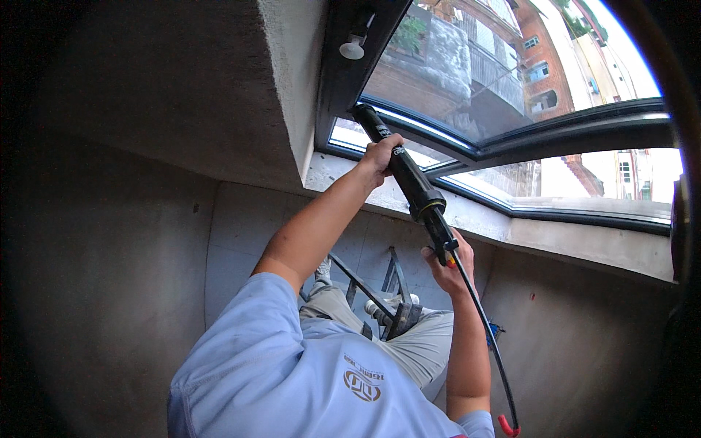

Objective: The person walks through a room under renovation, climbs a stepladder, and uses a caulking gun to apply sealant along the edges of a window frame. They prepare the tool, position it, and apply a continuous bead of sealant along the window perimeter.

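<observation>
A long black caulking gun [415, 179] slants across the middle, its front end up at the window frame's lower left corner. My left hand [381, 158] is wrapped round its barrel near the front. Lower right, my right hand [451, 267] grips the handle, with a bit of red and yellow showing by the fingers. From the gun's rear a thin black rod [483, 321] runs down past my right forearm to a red hooked end [507, 425]. The tip itself is hard to make out against the dark window frame [409, 117].
Glass panes [467, 73] in dark frames fill the upper right, with buildings beyond. A pale sill [467, 217] runs below them. A white suction cup [352, 50] hangs on the upper left frame. Below me stands a metal ladder or stool [398, 314]. Rough concrete wall [182, 87] lies left.
</observation>
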The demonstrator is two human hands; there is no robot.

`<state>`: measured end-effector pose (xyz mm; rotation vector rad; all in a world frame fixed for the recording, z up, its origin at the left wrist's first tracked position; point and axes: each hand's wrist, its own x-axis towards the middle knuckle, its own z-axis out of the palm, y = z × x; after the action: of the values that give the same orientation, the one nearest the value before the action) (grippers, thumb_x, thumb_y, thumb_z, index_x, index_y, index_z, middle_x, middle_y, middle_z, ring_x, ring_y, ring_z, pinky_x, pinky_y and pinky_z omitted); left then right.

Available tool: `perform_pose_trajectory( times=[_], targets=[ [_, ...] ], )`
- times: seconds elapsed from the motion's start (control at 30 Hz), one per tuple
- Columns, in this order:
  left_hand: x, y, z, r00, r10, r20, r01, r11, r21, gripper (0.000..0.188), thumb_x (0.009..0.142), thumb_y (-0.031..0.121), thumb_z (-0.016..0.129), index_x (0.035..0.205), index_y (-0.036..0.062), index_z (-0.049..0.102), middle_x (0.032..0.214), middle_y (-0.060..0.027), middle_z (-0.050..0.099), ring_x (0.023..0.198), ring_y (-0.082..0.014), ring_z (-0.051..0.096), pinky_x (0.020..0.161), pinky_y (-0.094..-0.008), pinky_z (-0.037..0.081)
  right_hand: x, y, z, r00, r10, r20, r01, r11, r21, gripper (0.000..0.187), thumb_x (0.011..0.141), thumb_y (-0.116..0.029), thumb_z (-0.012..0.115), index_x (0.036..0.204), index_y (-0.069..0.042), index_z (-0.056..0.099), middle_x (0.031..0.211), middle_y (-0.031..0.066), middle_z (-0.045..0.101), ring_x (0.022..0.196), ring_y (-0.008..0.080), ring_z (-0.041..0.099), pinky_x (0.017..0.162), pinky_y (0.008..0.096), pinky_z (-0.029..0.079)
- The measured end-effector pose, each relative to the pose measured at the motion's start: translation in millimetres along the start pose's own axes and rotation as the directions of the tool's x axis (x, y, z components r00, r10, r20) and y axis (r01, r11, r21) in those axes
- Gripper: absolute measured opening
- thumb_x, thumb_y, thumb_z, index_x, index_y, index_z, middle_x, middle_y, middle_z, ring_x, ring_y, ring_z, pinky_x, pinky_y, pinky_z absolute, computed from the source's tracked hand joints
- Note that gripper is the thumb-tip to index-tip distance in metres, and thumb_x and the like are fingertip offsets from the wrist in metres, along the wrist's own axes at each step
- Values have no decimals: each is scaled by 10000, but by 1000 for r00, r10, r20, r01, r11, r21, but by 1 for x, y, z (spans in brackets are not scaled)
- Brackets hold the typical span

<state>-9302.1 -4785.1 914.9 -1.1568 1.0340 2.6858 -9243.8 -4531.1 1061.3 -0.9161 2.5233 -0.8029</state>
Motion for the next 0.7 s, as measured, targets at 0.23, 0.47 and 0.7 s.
perform_pose_trajectory(
  times=[0.23, 0.47, 0.7],
  targets=[
    [4, 0, -2, 1000, 1, 17, 0, 1000, -23, 291, 812, 342, 708, 911, 90, 603, 755, -20, 616, 627, -157, 623, 584, -313, 525, 4, -2, -1, 998, -59, 0, 58, 989, 135, 531, 843, -526, 754, 955, -21, 636, 843, 100, 581, 751, 262, 621, 662, 400, 499],
    [-3, 2, -1, 999, 32, 25, -31, 999, -20, 363, 782, 323, 715, 926, 16, 587, 756, -60, 610, 607, -162, 628, 560, -305, 554, 4, 5, 0, 999, -14, 36, 13, 999, 41, 531, 833, -502, 770, 1001, -17, 639, 868, 109, 591, 768, 274, 628, 680, 391, 512],
    [-6, -5, 4, 1000, 22, 15, -22, 1000, 6, 400, 782, 319, 713, 973, -9, 589, 793, -77, 618, 638, -190, 636, 595, -327, 568, -5, 8, 7, 999, -35, -12, 36, 985, 168, 507, 832, -478, 765, 967, -12, 617, 865, 103, 577, 749, 267, 602, 678, 380, 497]
  ],
)
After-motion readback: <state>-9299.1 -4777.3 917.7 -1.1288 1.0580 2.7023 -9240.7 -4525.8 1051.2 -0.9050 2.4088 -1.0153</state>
